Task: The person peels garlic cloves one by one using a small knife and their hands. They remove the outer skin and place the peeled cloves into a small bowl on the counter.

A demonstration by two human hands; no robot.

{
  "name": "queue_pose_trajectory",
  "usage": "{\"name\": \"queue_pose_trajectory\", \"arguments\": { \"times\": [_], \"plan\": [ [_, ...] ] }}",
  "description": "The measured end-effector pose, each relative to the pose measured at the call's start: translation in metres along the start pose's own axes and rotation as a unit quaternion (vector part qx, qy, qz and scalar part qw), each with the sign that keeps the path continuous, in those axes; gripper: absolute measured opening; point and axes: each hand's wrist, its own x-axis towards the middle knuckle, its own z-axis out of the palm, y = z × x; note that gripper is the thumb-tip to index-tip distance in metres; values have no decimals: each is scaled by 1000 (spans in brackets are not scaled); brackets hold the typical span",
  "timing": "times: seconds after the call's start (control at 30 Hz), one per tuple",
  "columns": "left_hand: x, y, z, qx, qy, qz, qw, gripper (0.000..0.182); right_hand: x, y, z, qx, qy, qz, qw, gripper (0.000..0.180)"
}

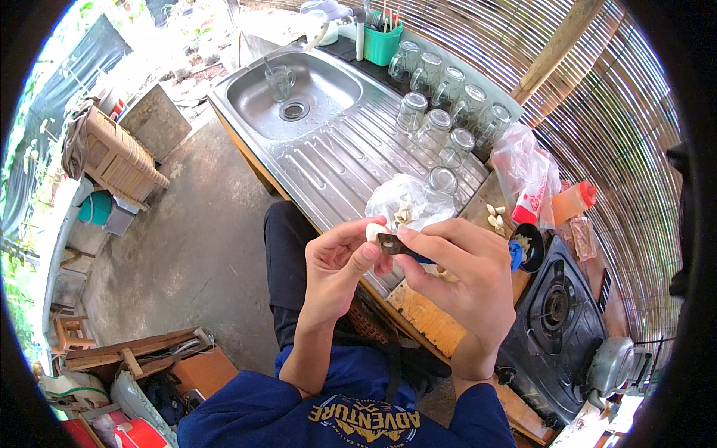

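My left hand (341, 263) pinches a pale garlic clove (374, 231) between its fingertips. A short dark blade, which looks like a knife (395, 244), is in my right hand (465, 269), its end against the clove; most of the handle is hidden by the fingers. Just beyond both hands, a clear plastic bag (386, 197) with garlic skins (408, 213) rests on the steel drainboard. Several peeled cloves (495, 219) lie on the counter to the right, near a small black bowl (529, 241) with pale pieces in it. Below my right hand, part of a wooden board (428, 313) shows.
Several upturned glass mugs (437, 123) stand behind the drainboard. The sink (257, 120) at the back left holds one glass mug (279, 83). A black gas stove (554, 336) sits at the right with a metal kettle (613, 364). An orange squeeze bottle (574, 203) leans near the plastic bags.
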Motion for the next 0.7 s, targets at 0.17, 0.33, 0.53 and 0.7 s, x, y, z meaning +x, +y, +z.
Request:
{"name": "queue_pose_trajectory", "arguments": {
  "times": [0.17, 0.33, 0.53, 0.7],
  "plan": [
    [0, 0, -1, 5, -1, 0, 1000, 38, 0, 0, 1, 3, 7, -2, 1000, 27],
    [0, 0, 0, -9, -1, -8, 1000, 37, 1, 1, 2, 3, 10, -8, 1000, 27],
    [-2, 0, -1, -28, 3, -22, 999, 35, 1, 2, 3, 12, 10, -10, 1000, 29],
    [-3, -1, -2, -14, -42, -28, 999, 34, 1, 5, 5, 14, 26, 1, 1000, 33]
  ]
}}
